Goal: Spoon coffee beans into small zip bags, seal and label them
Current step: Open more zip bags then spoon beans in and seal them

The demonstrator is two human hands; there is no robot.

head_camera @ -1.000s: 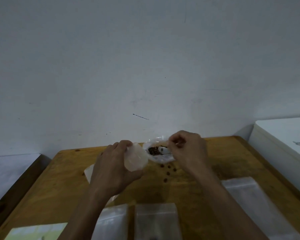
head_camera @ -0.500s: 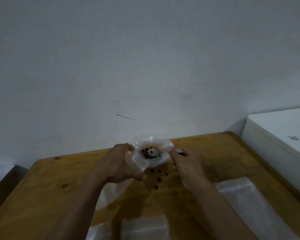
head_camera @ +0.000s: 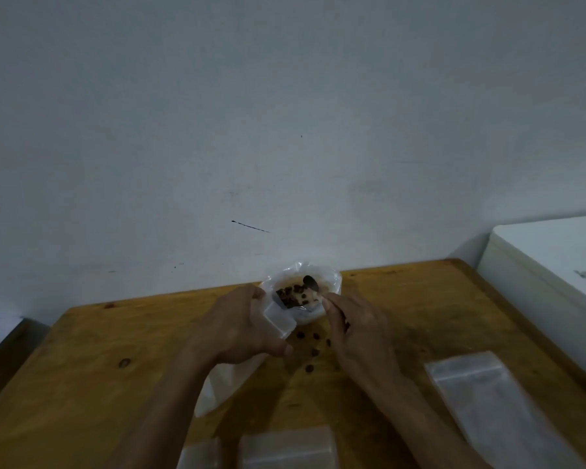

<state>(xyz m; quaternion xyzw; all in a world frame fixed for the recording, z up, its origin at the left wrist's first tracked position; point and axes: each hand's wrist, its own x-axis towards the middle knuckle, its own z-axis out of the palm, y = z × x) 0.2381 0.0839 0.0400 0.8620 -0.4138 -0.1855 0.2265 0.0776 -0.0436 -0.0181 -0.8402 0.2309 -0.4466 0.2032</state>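
My left hand grips the mouth of a small clear zip bag, which hangs down toward the table below my hand. Just behind it sits a large open plastic bag of coffee beans. My right hand pinches the handle of a spoon, whose dark bowl lies over the beans beside the small bag's mouth. Several loose beans lie scattered on the wooden table between my hands.
Empty zip bags lie flat at the right and along the front edge. A white cabinet stands off the table's right side. A grey wall rises right behind the table.
My left hand brought the small bag's mouth closer to the bean bag. The spoon rose out of the beans toward that mouth. The camera moved slightly.
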